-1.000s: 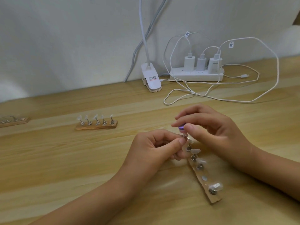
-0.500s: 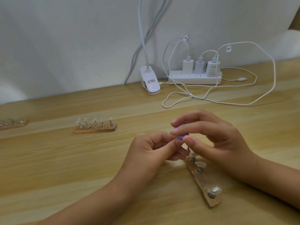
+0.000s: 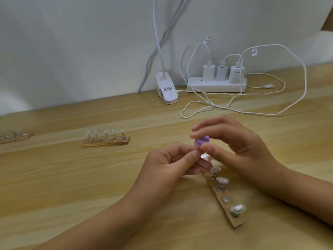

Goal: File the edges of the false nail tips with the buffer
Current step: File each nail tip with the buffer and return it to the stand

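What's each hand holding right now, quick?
Left hand: pinching a false nail tip, mostly hidden.
Right hand: pinching the purple buffer.

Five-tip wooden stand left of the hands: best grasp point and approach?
Probably pinch the wooden base across its long front and back edges near the right end, coming in low from the right. The nail tips stand on thin posts all along the top, so a top-down grasp would likely hit them.
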A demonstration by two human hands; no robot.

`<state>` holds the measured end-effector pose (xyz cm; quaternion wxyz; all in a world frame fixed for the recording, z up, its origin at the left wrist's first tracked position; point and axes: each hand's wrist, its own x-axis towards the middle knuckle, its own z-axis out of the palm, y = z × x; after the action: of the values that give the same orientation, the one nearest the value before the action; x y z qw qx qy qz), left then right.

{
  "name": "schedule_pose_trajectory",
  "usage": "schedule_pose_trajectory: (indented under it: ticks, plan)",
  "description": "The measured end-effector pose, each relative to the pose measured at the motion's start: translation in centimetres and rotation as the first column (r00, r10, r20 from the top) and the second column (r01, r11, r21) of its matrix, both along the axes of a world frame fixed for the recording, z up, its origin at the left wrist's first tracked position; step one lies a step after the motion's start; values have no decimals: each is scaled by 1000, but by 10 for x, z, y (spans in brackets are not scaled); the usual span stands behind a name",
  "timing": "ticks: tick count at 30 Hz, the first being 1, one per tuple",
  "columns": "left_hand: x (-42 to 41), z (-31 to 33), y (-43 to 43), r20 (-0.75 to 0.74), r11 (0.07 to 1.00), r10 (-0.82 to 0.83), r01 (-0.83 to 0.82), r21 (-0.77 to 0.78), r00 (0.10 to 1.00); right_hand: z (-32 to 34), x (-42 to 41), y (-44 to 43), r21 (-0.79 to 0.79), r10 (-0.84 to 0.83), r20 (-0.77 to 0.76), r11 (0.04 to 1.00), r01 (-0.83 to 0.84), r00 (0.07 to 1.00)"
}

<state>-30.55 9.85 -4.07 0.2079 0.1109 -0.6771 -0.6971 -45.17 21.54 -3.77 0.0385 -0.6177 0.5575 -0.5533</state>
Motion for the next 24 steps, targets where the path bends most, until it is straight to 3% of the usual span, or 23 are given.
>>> schedule_pose_trajectory:
  ticks: [2, 5, 8, 11, 15, 18, 24]
  plan:
    - [1, 0, 0, -6, 1000, -3, 3, 11, 1000, 0, 0, 0, -6, 22, 52, 1000, -21, 998]
    - [1, 1, -2, -10, 1000, -31, 31, 5, 999, -1, -1, -2, -18, 31, 10, 999, -31, 999]
    - [1, 2, -2, -17, 999, -29, 30, 38, 999, -2, -1, -3, -18, 44, 116, 999, -43, 992]
    - [0, 2, -3, -28, 998, -47, 48, 42, 999, -3, 1, -3, -31, 64, 28, 998, -63, 998]
    - [0, 0, -4, -36, 997, -24, 27, 74, 999, -5, -1, -5, -13, 56, 155, 998, -54, 986]
    - [-1, -1, -4, -41, 997, -33, 36, 62, 999, -7, 0, -6, -18, 73, 115, 997, -72, 991]
    - [1, 1, -2, -13, 999, -24, 24, -44, 1000, -2, -9, -11, 65, -23, 454, 998, -7, 891]
